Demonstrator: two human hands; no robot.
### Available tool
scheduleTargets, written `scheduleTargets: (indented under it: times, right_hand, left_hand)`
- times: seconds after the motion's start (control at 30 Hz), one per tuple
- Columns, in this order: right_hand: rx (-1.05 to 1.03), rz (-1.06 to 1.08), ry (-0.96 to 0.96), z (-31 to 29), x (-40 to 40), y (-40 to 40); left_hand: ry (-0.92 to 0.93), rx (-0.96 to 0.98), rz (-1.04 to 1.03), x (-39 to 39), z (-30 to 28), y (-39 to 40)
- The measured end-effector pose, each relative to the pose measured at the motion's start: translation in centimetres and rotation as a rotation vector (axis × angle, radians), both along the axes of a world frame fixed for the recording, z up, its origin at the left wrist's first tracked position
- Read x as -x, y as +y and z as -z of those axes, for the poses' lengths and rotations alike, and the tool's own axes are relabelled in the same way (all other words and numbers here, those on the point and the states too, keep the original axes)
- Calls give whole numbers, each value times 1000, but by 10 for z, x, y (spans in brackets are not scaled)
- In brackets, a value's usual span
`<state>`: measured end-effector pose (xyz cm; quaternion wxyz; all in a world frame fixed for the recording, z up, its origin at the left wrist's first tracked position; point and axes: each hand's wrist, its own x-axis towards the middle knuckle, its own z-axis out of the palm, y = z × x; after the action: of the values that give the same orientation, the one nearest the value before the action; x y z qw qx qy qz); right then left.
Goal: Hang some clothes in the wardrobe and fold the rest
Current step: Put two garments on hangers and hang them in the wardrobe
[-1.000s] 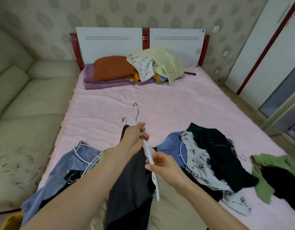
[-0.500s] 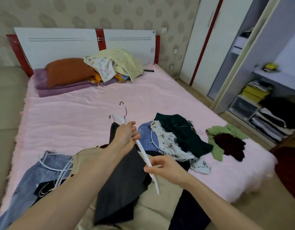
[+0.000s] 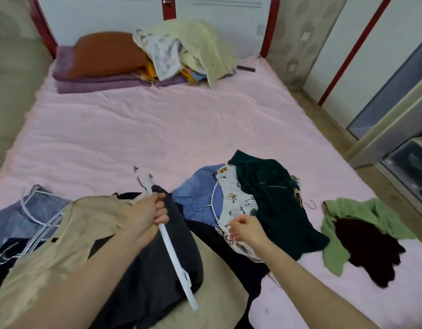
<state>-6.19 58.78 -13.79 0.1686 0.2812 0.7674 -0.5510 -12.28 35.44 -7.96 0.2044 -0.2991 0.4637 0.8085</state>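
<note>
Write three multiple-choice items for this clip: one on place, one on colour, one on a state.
1. Where does the green top lie?
A. on the floor
B. at the bed's right edge
C. on the orange pillow

2. What colour is the hanger in the left hand?
A. white
B. black
C. red

3. What does the right hand hold?
A. the hanger
B. a sock
C. nothing clearly visible

Answers: 1 B, it lies on the pink sheet near the wardrobe side; 2 A, its arm is white; 3 C, its loosely curled fingers are off the hanger.
</note>
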Motion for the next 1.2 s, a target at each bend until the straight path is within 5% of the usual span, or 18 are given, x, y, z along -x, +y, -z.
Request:
scheduleTargets:
  times: [0.23,0.43,0.6,0.9,1.2]
  right_hand:
    - [-311,-251,-115,111,99,27]
    - [-108,-459,-158,149,120,6]
    - [39,-309,-179,154,136,-3]
    - [70,-58,0,118,137,32]
    - [-127,-159,197,-19,91,67]
  left_hand:
    - [-65,203,74,26,49,46]
    - [-124,346,125,37,76,52]
    - [-159,356,133,44,79,58]
    - [-109,328,139,36,58,76]
    - [3,247,160,1,-14,81]
